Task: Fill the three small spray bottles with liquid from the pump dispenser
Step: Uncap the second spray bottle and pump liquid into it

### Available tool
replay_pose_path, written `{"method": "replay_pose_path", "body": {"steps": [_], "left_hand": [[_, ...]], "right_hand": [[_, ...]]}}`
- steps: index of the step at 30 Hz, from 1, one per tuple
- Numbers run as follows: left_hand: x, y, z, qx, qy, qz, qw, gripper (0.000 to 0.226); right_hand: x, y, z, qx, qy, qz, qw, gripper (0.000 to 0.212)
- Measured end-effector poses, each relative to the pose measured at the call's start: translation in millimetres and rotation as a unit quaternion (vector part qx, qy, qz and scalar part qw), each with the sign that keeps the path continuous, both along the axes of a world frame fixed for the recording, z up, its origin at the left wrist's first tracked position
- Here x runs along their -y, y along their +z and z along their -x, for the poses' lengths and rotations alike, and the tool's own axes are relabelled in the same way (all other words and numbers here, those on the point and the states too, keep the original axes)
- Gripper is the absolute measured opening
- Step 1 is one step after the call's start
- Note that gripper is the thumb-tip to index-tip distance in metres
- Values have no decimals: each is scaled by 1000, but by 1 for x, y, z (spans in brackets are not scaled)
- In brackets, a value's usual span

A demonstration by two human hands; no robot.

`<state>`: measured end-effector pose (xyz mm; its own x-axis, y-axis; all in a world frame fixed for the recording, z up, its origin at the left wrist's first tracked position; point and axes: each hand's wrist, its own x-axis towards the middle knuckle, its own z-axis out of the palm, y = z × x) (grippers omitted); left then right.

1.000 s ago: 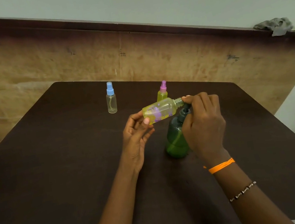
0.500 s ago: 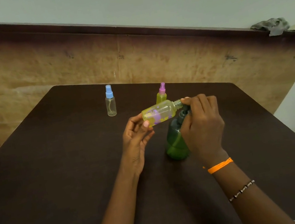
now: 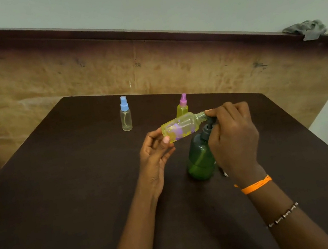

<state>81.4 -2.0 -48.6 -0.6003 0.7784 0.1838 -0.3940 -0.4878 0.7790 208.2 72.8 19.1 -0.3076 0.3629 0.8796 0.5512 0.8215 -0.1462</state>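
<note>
Blue-capped bottle [image 3: 125, 114] well beyond hands [image 3: 231, 134].

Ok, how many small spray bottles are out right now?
3: the blue-capped bottle stands far left, the pink-capped bottle stands behind the hands, and the uncapped bottle lies tilted in the left hand. None seems hidden.

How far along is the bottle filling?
Pink-capped bottle looks yellow with liquid, so probably done. Left hand holds the uncapped bottle, tilted, neck at the pump dispenser under the right hand. Blue-capped bottle looks clear, still to fill.
</note>
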Motion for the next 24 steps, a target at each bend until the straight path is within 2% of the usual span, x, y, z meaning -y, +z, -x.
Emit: {"method": "replay_pose_path", "body": {"steps": [5, 8, 13, 16, 21, 24], "left_hand": [[0, -2, 2, -6, -5, -5, 1000, 42], [-2, -5, 3, 8, -10, -9, 1000, 48], [-2, -4, 1, 9, -4, -9, 1000, 20], [0, -3, -2, -4, -6, -9, 1000, 28], [-2, -3, -1, 5, -6, -8, 1000, 20], [-1, -4, 2, 0, -11, -9, 1000, 38]], "right_hand": [[1, -2, 3, -13, 4, 20, 1000, 28], [-1, -16, 3, -13, -6, -13, 1000, 23], [-5, -3, -3, 27, -4, -41, 999, 25], [-7, 12, -5, 56, 10, -35, 998, 26], [-2, -4, 3, -6, 3, 0, 1000, 27], [-6, -19, 2, -17, -13, -28, 999, 26]]}}
